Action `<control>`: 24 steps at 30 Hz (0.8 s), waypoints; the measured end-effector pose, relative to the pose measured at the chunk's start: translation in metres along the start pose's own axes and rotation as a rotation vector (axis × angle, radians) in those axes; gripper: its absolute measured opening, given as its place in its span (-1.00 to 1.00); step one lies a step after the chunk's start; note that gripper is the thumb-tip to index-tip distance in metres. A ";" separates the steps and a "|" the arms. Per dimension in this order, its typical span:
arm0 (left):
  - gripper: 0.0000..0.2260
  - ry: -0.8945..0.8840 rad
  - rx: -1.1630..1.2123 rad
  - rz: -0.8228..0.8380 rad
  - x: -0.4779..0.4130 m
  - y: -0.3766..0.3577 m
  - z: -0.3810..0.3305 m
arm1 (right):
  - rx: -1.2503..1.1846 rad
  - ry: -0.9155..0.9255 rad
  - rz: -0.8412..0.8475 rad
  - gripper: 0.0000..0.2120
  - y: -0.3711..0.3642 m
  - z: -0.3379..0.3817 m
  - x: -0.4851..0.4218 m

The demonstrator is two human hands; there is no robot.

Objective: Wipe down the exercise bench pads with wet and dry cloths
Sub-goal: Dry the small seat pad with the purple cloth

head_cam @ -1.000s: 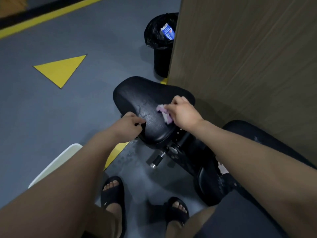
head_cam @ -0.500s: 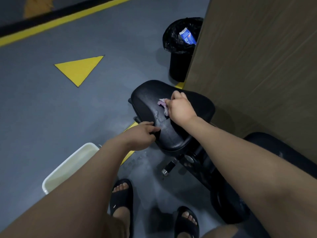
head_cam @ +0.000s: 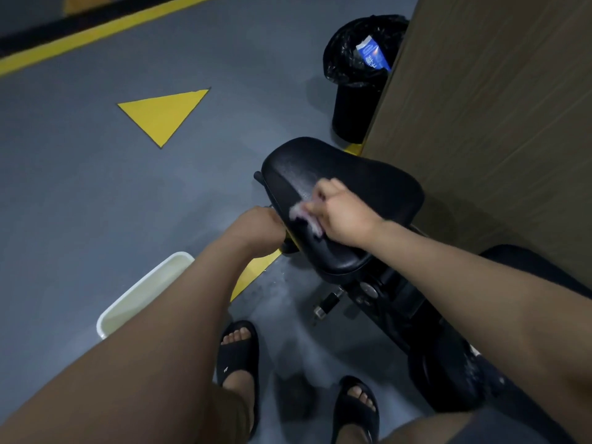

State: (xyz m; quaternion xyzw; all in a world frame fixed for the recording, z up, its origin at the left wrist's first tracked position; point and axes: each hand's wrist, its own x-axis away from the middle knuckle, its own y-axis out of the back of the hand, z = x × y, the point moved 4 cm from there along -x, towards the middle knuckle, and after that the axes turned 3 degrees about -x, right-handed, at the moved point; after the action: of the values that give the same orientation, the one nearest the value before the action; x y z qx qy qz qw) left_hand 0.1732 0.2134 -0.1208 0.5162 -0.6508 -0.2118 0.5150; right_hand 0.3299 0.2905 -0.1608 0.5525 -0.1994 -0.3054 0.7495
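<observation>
Grey gym floor, black seat pad by a wood-grain wall: right hand clamps a pinkish cloth onto the pad's top, left hand curls round its near edge; cloth looks limp and light, best gripped wadded, the pad probably slick.

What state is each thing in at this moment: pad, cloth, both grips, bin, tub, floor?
seat pad, wet sheen on its top
cloth, bunched, pressed on the seat pad
right grip, curled round the cloth
left grip, curled at the seat pad's left edge, seemingly holding it
bin, open, bag-lined, carton inside
tub, open, partly out of sight
floor, wet under the seat pad
</observation>
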 end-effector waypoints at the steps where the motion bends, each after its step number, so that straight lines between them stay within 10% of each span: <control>1: -0.70 0.001 0.009 -0.012 -0.003 0.000 0.002 | -0.037 0.086 0.032 -0.70 -0.001 0.006 0.018; 4: -0.74 0.008 0.043 -0.038 -0.007 -0.001 0.001 | 0.018 0.166 0.000 -0.74 0.013 -0.017 0.040; 9: -0.83 0.002 0.078 -0.073 -0.008 -0.007 -0.008 | 0.172 -0.517 -0.167 -0.77 0.044 -0.090 0.009; 17: -0.91 -0.027 0.096 -0.117 -0.004 -0.018 -0.040 | 0.085 -0.070 -0.093 -0.72 0.016 -0.014 0.060; 24: -0.65 -0.003 0.229 -0.218 0.021 -0.029 -0.063 | -0.214 -0.401 0.016 -0.62 0.056 -0.010 0.086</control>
State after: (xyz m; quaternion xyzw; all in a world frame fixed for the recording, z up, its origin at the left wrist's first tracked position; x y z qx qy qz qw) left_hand 0.2441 0.2003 -0.1111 0.6387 -0.6116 -0.1915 0.4257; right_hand 0.4129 0.2509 -0.1139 0.3965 -0.3152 -0.4226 0.7516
